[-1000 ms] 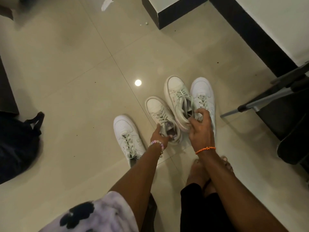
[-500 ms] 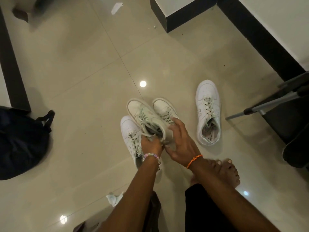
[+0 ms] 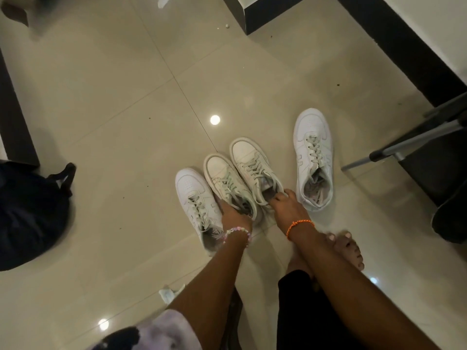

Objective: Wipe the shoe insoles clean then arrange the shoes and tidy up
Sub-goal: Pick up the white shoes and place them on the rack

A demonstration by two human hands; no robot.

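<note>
Four pale sneakers stand on the tiled floor, toes pointing away. A white sneaker (image 3: 194, 198) is leftmost. Beside it stand two cream sneakers with greenish laces, side by side. My left hand (image 3: 233, 215) grips the heel opening of the left cream sneaker (image 3: 225, 178). With fingers hooked into its collar, my right hand (image 3: 285, 205) holds the right cream sneaker (image 3: 252, 162). The second white sneaker (image 3: 313, 152) stands apart to the right, untouched. A crumpled white wipe (image 3: 168, 293) lies on the floor near my left forearm.
A dark bag (image 3: 30, 213) lies at the left. A black-based wall corner (image 3: 255, 18) is at the top, a dark skirting runs down the right. A metal stand leg (image 3: 404, 147) and dark gear sit at the right. My bare foot (image 3: 348, 251) rests below the right hand.
Both cream sneakers have moved left, away from the right white sneaker, and now stand side by side next to the left white one. My hands still hold them at the heels.
</note>
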